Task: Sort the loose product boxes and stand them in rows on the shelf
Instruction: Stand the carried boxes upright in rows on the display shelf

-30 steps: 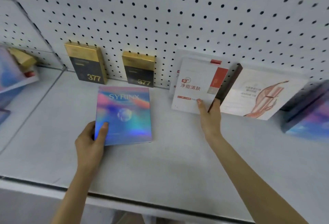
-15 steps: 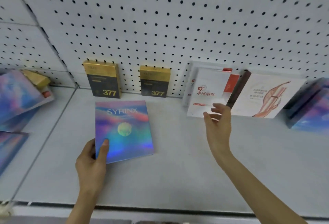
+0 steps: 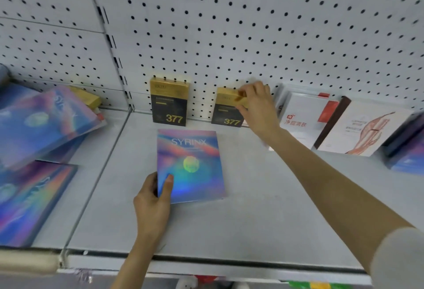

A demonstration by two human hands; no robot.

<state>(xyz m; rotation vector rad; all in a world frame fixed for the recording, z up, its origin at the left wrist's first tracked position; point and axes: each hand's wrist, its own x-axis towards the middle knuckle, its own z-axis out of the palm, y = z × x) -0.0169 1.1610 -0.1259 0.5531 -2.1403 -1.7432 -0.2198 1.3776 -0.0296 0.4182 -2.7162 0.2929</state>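
A holographic SYRINX box (image 3: 191, 164) lies flat on the white shelf (image 3: 252, 220). My left hand (image 3: 153, 203) grips its lower left corner, thumb on top. Two gold-and-black 377 boxes stand against the pegboard: the left one (image 3: 169, 103) is free, and my right hand (image 3: 257, 105) grips the top right corner of the right one (image 3: 226, 109). To the right stand a white box with a red tab (image 3: 302, 121) and a white box with brown spine (image 3: 362, 128).
Several holographic boxes (image 3: 39, 125) lie piled on the neighbouring shelf bay at left, with a gold box (image 3: 86, 98) behind them. More holographic boxes (image 3: 408, 151) lean at the far right. The shelf's front lip (image 3: 229, 263) runs along the bottom.
My right hand left the white red-tabbed box and moved left and up onto the right 377 box. My left hand keeps its hold on the SYRINX box.
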